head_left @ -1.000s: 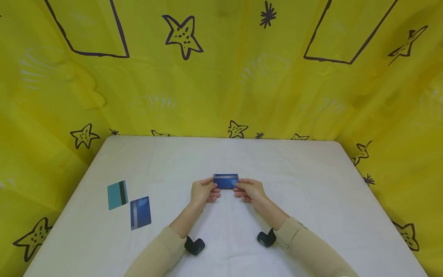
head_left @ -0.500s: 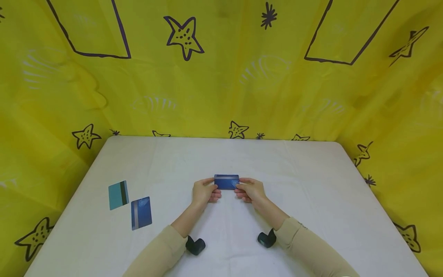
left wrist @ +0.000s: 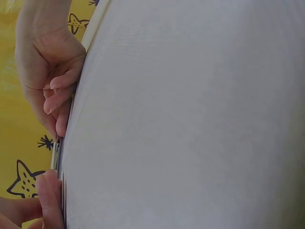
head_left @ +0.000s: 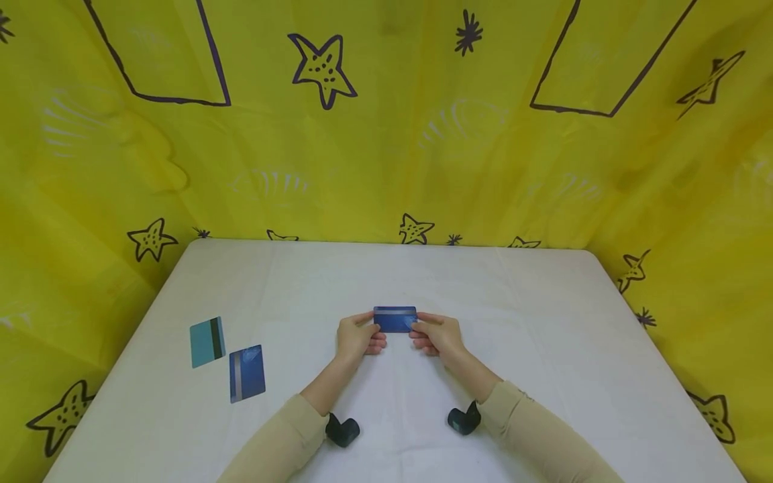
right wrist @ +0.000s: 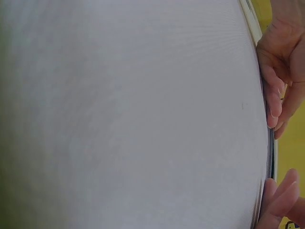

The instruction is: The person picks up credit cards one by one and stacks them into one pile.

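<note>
In the head view a blue card (head_left: 395, 320) with a silver stripe is held lengthwise near the middle of the table. My left hand (head_left: 357, 335) pinches its left end between thumb and fingers, and my right hand (head_left: 439, 334) pinches the right end the same way. Both wrist views catch the card only edge-on, as thin dark lines (left wrist: 60, 153) between the fingers; whether several cards are stacked there I cannot tell. To the left lie a teal card (head_left: 202, 343) with a dark stripe and another blue card (head_left: 250, 374) with a silver stripe, apart from each other.
A white-covered table (head_left: 513, 322) spans the view. Yellow curtains (head_left: 386, 147) with starfish drawings enclose its back and sides. Black wrist devices (head_left: 343, 431) stick out below both forearms, close over the table.
</note>
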`<state>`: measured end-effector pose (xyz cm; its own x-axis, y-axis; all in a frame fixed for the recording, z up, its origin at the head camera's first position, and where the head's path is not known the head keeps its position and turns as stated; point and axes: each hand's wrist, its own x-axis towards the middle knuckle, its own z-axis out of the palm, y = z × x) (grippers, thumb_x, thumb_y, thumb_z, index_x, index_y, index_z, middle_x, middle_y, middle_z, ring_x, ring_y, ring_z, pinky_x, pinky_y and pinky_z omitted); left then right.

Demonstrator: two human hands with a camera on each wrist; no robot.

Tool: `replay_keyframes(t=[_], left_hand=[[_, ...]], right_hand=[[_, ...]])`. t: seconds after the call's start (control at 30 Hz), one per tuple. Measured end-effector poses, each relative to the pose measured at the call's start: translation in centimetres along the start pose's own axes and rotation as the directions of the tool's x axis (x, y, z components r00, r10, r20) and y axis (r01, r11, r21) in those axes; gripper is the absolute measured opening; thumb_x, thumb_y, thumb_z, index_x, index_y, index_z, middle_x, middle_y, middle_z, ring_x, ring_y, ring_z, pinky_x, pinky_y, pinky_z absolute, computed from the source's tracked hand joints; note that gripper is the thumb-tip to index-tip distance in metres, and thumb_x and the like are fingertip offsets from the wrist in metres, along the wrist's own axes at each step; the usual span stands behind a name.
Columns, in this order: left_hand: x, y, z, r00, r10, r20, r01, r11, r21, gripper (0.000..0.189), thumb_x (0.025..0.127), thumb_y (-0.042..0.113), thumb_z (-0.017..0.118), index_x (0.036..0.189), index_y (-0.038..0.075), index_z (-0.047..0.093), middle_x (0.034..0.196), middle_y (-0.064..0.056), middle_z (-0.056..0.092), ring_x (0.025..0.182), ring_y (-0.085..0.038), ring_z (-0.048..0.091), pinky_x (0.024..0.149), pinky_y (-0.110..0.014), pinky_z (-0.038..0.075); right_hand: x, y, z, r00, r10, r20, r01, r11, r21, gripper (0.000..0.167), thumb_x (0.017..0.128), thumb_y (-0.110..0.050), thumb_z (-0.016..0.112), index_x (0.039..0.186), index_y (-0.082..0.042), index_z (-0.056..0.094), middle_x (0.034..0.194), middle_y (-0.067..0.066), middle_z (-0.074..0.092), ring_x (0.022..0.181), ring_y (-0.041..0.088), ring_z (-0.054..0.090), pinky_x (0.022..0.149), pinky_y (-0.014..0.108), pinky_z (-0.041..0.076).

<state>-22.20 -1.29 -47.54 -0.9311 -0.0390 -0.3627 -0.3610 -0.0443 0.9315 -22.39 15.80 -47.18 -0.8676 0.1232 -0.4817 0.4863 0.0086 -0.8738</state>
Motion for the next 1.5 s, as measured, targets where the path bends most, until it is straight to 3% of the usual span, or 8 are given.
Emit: replay_keyframes(t=[0.5, 0.73, 1.07, 1.5], left_hand=[[0.24, -0.25, 0.15, 1.000, -0.003, -0.013, 0.003, 1.000, -0.003, 0.038, 0.086, -0.003, 0.055, 0.124, -0.008, 0.051, 0.057, -0.010, 0.063, 0.042, -0.012, 0.060, 0.043, -0.024, 0.053], [0.18, -0.27, 0.23, 1.000, -0.002, -0.015, 0.002, 1.000, -0.008, 0.038, 0.086, -0.002, 0.055, 0.123, -0.006, 0.052, 0.058, -0.011, 0.064, 0.043, -0.012, 0.060, 0.044, -0.024, 0.053], [0.20, -0.32, 0.21, 1.000, 0.007, -0.031, -0.007, 1.000, 0.008, 0.038, 0.085, -0.003, 0.055, 0.123, -0.006, 0.053, 0.057, -0.010, 0.063, 0.043, -0.012, 0.060, 0.043, -0.025, 0.053], [0.18, -0.06, -0.13, 1.000, -0.011, -0.015, 0.010, 0.999, -0.051, 0.038, 0.086, -0.002, 0.055, 0.124, -0.006, 0.052, 0.057, -0.011, 0.063, 0.044, -0.013, 0.060, 0.045, -0.027, 0.054]], right_hand=[[-0.49, 0.05, -0.23, 0.997, -0.066, 0.035, 0.065, 0.998, 0.012, 0.040, 0.081, -0.010, 0.067, 0.119, 0.000, 0.057, 0.065, 0.007, 0.068, 0.045, 0.008, 0.060, 0.038, 0.017, 0.046], [-0.09, 0.17, -0.23, 0.999, -0.031, 0.016, 0.031, 0.999, -0.011, 0.040, 0.082, -0.009, 0.066, 0.121, -0.002, 0.057, 0.064, 0.007, 0.067, 0.044, 0.007, 0.058, 0.037, 0.017, 0.044], [-0.05, 0.35, -0.02, 0.999, -0.040, 0.000, 0.040, 0.999, -0.027, 0.041, 0.081, -0.008, 0.067, 0.121, -0.003, 0.057, 0.061, 0.005, 0.066, 0.042, 0.007, 0.058, 0.036, 0.016, 0.041], [-0.23, 0.17, 0.00, 0.999, -0.041, -0.014, 0.041, 0.999, -0.004, 0.038, 0.081, -0.009, 0.067, 0.117, -0.001, 0.059, 0.062, 0.005, 0.066, 0.043, 0.007, 0.058, 0.037, 0.016, 0.043]])
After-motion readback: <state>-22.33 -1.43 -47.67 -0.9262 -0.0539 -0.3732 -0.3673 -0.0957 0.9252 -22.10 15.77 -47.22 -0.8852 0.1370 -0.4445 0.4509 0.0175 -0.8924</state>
